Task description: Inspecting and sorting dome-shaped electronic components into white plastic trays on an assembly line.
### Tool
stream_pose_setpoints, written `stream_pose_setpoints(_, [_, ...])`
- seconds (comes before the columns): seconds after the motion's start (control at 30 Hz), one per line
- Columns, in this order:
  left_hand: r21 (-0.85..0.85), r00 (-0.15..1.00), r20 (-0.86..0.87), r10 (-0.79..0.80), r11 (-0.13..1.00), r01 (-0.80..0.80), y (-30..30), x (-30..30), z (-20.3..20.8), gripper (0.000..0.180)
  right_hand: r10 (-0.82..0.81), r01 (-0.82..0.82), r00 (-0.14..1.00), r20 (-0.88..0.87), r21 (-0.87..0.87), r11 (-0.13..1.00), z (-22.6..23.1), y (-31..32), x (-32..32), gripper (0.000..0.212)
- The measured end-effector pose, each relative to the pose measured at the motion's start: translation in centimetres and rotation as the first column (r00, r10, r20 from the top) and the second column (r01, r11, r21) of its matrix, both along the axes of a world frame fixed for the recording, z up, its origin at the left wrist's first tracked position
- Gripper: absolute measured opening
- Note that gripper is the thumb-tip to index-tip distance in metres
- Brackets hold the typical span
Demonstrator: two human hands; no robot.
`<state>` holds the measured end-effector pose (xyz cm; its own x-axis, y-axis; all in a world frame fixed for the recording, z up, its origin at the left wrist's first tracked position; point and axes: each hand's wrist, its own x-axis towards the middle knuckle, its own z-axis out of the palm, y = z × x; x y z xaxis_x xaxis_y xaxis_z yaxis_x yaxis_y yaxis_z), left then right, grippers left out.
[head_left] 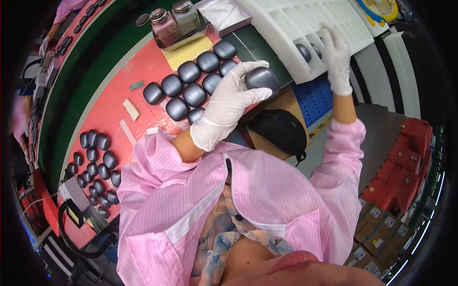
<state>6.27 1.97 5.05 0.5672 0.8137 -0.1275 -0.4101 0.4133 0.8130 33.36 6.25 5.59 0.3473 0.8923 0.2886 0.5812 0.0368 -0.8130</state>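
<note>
Head view: left hand [222, 105], in a white glove, has its fingers clamped on a rounded, squarish case [262, 80], thumb on the near side and the others around the far side. The case is up off the red tabletop [102, 112], just right of the bunch laid out there. Looks-wise it's dark blue-grey with a satin, metallic sort of sheen, soft corners all round, a paler glow across the top and a much darker lower side (pretty pebble-like, honestly).

The loose cases [194, 95] beside that hand match it in shape and colour, and there's another scattered group [98, 169] farther left on the same tabletop.

Right hand [338, 62], also gloved, is up by the white slotted tray [281, 45], near two dark cases [303, 52] sitting in its end slot. It's motion-blurred, so I can't tell whether those fingers are together or apart, or touching anything.
</note>
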Motion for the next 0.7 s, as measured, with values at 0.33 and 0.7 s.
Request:
stream_pose_setpoints(0.33, [0.617, 0.913, -0.289, 0.288, 0.785, -0.052, -1.2, 1.1, -0.9, 0.074, 0.208, -0.202, 0.976, -0.067, 0.091, 0.975, 1.8, -3.3, -3.4, 0.028])
stream_pose_setpoints(0.7, [0.357, 0.906, -0.346, 0.243, 0.927, -0.112, -0.8, -9.7, -0.9, 0.061, -0.288, 0.442, 0.461, 0.839, 0.065, 0.895, -3.9, 9.1, 16.8, 0.037])
